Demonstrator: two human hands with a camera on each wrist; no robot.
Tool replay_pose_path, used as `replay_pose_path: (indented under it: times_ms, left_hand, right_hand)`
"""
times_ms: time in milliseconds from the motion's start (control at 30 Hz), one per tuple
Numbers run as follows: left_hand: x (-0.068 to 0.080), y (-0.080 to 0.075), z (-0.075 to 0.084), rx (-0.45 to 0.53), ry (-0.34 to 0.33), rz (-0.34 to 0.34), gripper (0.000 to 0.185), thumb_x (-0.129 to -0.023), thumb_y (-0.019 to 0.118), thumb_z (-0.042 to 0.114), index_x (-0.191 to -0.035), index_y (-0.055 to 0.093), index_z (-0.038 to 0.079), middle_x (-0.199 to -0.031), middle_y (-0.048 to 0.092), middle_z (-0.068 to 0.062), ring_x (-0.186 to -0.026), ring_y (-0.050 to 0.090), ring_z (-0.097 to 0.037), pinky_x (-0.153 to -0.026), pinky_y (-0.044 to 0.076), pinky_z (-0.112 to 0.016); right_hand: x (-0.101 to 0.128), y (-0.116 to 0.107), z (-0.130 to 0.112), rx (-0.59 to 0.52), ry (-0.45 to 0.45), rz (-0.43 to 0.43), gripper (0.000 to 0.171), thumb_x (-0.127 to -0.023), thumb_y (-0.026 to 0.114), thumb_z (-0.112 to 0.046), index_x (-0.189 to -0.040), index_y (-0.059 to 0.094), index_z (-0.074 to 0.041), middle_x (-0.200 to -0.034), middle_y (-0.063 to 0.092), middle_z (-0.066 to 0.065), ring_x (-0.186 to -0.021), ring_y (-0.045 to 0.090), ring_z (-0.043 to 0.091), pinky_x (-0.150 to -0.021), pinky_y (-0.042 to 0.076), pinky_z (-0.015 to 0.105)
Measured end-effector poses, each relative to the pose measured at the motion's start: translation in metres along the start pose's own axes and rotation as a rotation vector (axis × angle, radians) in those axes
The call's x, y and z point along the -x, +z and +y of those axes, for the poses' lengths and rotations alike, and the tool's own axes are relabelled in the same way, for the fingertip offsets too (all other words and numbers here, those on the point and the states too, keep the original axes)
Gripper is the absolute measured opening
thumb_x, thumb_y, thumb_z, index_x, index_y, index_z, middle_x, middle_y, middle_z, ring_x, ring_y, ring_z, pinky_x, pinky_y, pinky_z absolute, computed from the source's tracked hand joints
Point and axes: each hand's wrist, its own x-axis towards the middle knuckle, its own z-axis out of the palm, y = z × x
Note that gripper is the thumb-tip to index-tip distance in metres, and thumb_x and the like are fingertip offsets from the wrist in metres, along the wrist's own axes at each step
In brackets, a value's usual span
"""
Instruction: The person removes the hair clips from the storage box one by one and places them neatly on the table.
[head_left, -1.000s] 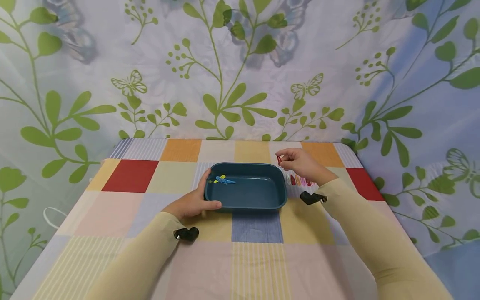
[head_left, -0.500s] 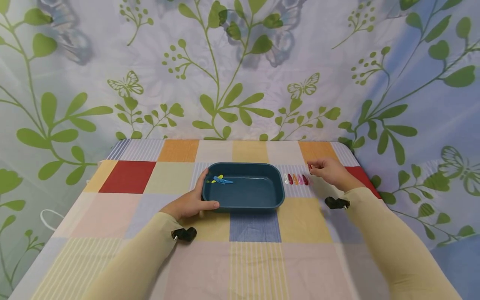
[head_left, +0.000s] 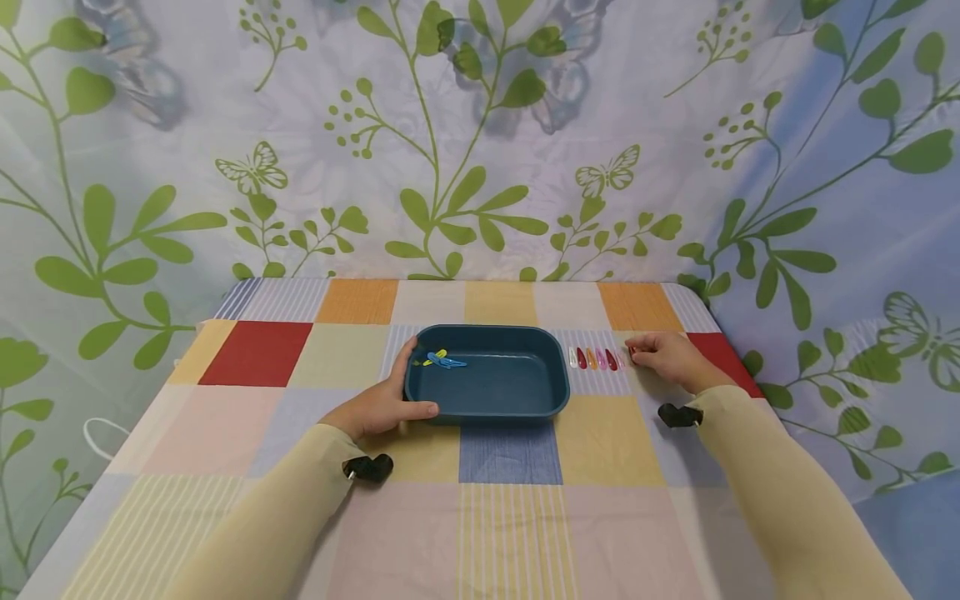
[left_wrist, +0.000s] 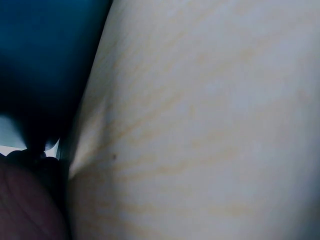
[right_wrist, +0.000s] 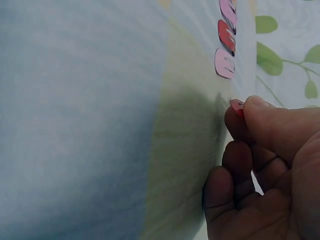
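Observation:
A dark teal tray (head_left: 487, 402) sits mid-table with a yellow clip and a blue clip (head_left: 447, 361) in its far left corner. My left hand (head_left: 390, 400) grips the tray's near left corner, thumb along the front rim. A row of several small hair clips (head_left: 592, 359) lies on the cloth just right of the tray. My right hand (head_left: 663, 354) is at the right end of that row, low on the table, and pinches a red clip (right_wrist: 236, 106) between thumb and forefinger. The left wrist view shows only the tray (left_wrist: 45, 60) and my hand (left_wrist: 200, 120) up close.
A checked tablecloth (head_left: 510, 508) covers the table, whose edges fall away at left and right. A leaf-patterned curtain (head_left: 480, 142) hangs right behind the table's far edge. A white cord loop (head_left: 101, 433) lies off the left side.
My right hand has carried the red clip from above the tray's far right corner rightward and down to the right end of the clip row. The left hand and tray have not moved.

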Motion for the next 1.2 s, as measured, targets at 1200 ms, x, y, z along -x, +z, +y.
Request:
replay_pose_path:
  times_ms: [1200]
  left_hand:
    - [-0.0002, 0.0027, 0.0015, -0.02, -0.006, 0.007, 0.125, -0.088, 0.081, 0.055, -0.165, -0.018, 0.044, -0.173, 0.015, -0.025, -0.144, 0.046, -0.05, -0.119, 0.035, -0.066]
  right_hand:
    - [-0.0073, 0.0085, 0.0058, 0.065, 0.045, -0.027, 0.047, -0.101, 0.07, -0.024, -0.143, 0.064, -0.004, -0.132, 0.067, 0.024, -0.104, 0.054, 0.031, -0.082, 0.046, 0.031]
